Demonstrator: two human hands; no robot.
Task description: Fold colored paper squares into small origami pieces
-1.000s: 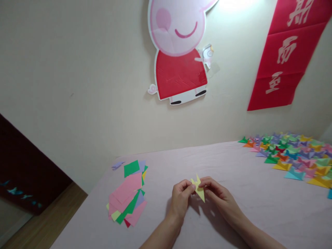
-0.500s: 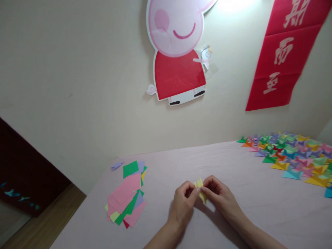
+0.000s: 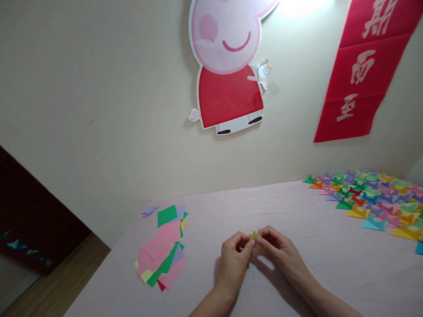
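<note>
Both my hands meet low over a pink table (image 3: 317, 264), pinching a small folded yellow paper piece (image 3: 254, 237). My left hand (image 3: 235, 260) grips its left side with thumb and fingers closed. From the right, my right hand (image 3: 279, 249) pinches the other side. Only the pointed yellow tips show above my fingertips; the rest is hidden between them.
A loose stack of coloured paper squares (image 3: 163, 251), mostly pink and green, lies at the left. Several finished folded paper shapes (image 3: 373, 200) in many colours cover the far right. A small purple folded piece (image 3: 150, 211) sits near the left edge. The wall rises just behind the table.
The yellow piece has been folded smaller and drawn in between my fingertips; earlier its long point stuck out below. My hands have closed in on each other.
</note>
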